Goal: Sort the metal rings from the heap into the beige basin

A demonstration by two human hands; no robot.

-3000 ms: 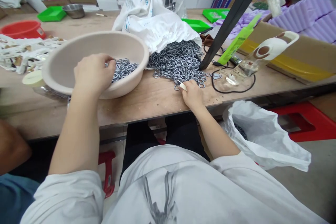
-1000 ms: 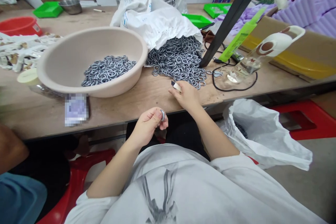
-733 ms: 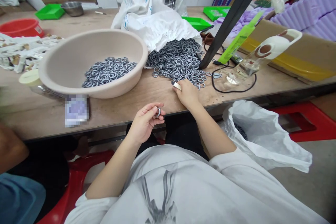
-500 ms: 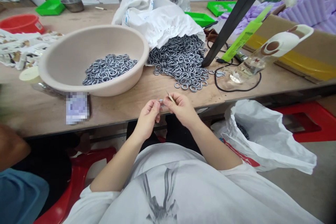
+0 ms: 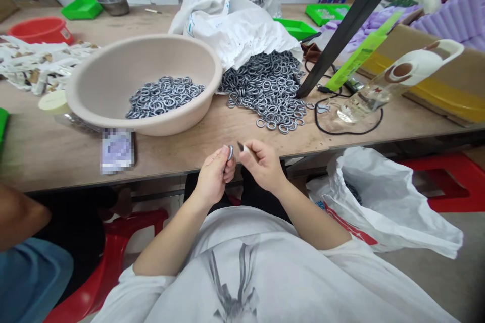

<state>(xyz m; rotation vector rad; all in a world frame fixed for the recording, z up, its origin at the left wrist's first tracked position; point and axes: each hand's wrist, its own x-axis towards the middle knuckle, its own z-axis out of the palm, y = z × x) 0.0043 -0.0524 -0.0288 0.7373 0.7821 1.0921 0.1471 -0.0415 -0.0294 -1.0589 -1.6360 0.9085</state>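
Between the thumb and fingers of my left hand (image 5: 214, 174) is one grey ring (image 5: 230, 152), held up on edge at the table's front. My right hand (image 5: 265, 165) grips a small knife (image 5: 244, 148) with a pale handle and a short dark tip, which points toward the ring; a narrow gap separates the two. Beyond my hands, a heap of grey rings (image 5: 271, 93) spills from a white sack (image 5: 231, 25). To the left, a large beige basin (image 5: 144, 55) holds more such rings (image 5: 164, 96).
A clear bottle (image 5: 373, 93) with a white lid stands right, beside a black cord and a slanted dark post (image 5: 333, 35). An open white bag (image 5: 386, 202) hangs below the table edge. A pixelated packet (image 5: 117, 151) lies front left. Another person's arm (image 5: 22, 214) is at far left.
My hands have moved apart. The ring is now upright in my left hand alone, and the knife has drawn back to the right with its dark tip showing. The view has shifted slightly.
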